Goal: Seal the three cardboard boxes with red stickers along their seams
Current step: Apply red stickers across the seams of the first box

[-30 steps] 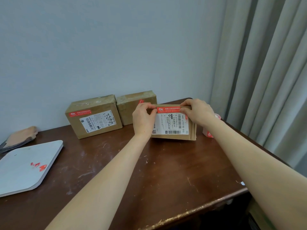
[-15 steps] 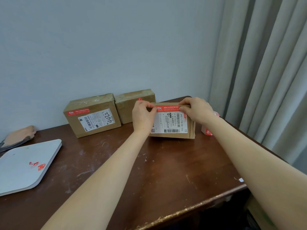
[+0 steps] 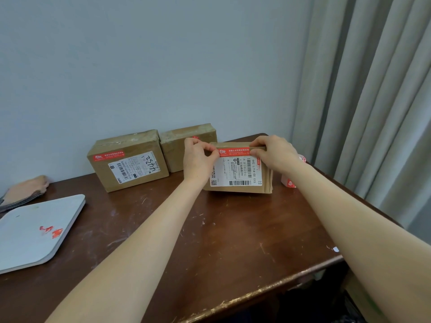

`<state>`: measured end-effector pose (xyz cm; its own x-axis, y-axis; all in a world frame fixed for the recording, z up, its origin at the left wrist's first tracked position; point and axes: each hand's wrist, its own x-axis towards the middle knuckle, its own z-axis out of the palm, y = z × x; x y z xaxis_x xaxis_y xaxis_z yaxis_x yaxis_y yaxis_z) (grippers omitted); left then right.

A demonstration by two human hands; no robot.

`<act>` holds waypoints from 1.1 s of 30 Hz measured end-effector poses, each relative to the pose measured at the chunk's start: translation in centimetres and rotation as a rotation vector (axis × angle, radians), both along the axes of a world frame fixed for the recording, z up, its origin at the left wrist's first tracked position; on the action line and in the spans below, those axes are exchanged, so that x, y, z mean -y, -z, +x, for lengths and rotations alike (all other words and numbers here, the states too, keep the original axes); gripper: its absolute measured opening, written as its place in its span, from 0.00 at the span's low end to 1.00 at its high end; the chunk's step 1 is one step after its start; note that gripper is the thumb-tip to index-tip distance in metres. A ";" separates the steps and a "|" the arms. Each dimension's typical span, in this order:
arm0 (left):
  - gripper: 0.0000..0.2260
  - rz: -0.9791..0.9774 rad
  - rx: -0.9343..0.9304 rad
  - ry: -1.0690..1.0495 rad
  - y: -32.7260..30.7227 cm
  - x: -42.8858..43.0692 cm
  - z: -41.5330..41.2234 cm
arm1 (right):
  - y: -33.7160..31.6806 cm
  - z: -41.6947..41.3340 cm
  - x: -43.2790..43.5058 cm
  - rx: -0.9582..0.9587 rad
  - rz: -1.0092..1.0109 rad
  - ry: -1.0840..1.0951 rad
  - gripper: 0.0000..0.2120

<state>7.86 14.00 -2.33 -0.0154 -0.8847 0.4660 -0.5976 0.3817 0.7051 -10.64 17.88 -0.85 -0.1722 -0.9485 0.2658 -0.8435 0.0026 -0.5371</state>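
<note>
Three cardboard boxes stand at the back of the brown table. The left box (image 3: 127,159) carries a red sticker (image 3: 108,156) above its white label. The middle box (image 3: 177,148) shows a bit of red at its top edge. On the right box (image 3: 240,180) a red sticker (image 3: 234,151) runs along the top front edge above the shipping label. My left hand (image 3: 198,159) pinches the sticker's left end. My right hand (image 3: 275,153) holds its right end against the box's top edge.
A roll of red stickers (image 3: 290,180) sits just right of the right box, partly behind my right forearm. A white board (image 3: 28,231) with red scraps lies at the left. Grey curtains (image 3: 373,101) hang to the right. The table's front edge (image 3: 256,297) is worn.
Both hands stay on the sticker's ends. The sticker has been pressed flatter along the right box's top edge.
</note>
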 end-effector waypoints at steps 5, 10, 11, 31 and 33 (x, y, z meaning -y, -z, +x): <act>0.04 0.037 0.039 0.013 -0.5 -0.2 0.2 | -0.1 0.0 -0.2 -0.001 0.003 0.000 0.12; 0.05 0.056 0.065 0.028 -0.8 -0.3 0.3 | -0.1 0.0 -0.4 0.005 0.011 -0.014 0.13; 0.05 0.058 0.070 0.031 -0.8 -0.4 0.3 | -0.1 0.0 -0.4 0.008 0.009 -0.016 0.13; 0.04 0.104 0.167 0.066 -0.3 -1.3 0.8 | 1.2 0.0 -0.9 -0.018 0.018 0.025 0.12; 0.05 0.101 0.167 0.074 -0.1 -1.4 0.9 | 1.4 0.1 -1.0 -0.016 0.011 0.028 0.12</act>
<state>8.76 15.43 -2.19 -0.1514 -0.9204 0.3605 -0.6826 0.3611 0.6353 -10.55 18.90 -2.21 -0.1940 -0.9464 0.2580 -0.8516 0.0319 -0.5233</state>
